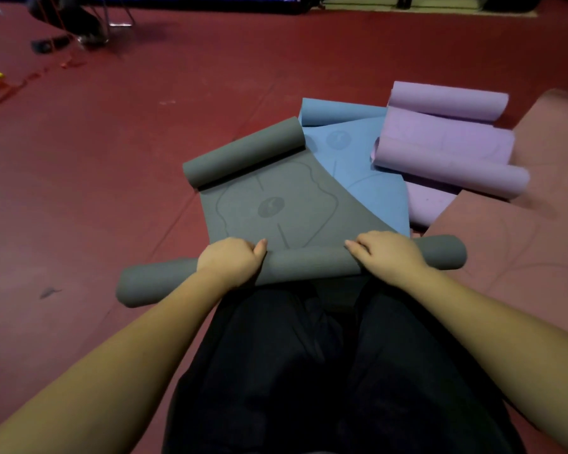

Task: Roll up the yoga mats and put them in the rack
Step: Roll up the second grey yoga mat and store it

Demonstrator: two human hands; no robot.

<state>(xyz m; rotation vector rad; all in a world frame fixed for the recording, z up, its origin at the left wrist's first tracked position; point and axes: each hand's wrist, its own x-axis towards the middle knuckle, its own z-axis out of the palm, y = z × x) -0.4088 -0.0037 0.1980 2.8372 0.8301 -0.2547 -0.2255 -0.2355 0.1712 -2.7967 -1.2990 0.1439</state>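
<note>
1. Four yoga mats lie on the red floor (79, 191): one grey mat (269, 204), one blue mat (368, 178), one lilac mat (446, 139) and one dull pink mat (522, 244).
2. Two rolled ends show on the grey mat, one near and one far.
3. One rolled end shows on the blue mat.
4. Two rolled ends show on the lilac mat.
5. Two hands, the left hand (230, 260) and the right hand (387, 253), grip the near grey roll.
</note>
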